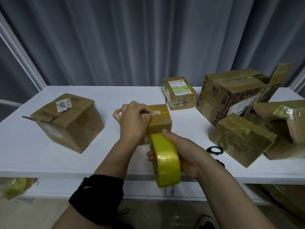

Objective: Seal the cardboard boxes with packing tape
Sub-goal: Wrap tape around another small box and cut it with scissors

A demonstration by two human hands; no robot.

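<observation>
Head view. A person works at a white table (115,96) set before a grey curtain (132,38). The left hand (133,116), its forearm in a black wrist band (99,195), lies on top of a small cardboard box (160,119) at mid-table. Its fingers curl over the box's top and grip it, with the fingertips on a pale strip along the lid. The right hand (179,151) grasps a roll of yellow packing tape (165,161), thumb laid over the outer rim and fingers curled in from below. The roll stands on edge against the near face of the small cardboard box, above the table's front edge.

To the left, well apart, stands an untaped box (69,123) with a loose flap and a white label on top. Behind the small cardboard box sits a labelled parcel (179,93) wrapped in tape. To the right, a large box with a purple leaf print (231,93) has one flap raised. In front of the large box lies a heavily taped box (241,139), with a further box (288,129) at the far right. Black-handled scissors (214,150) lie just beside the right wrist, partly hidden by it.
</observation>
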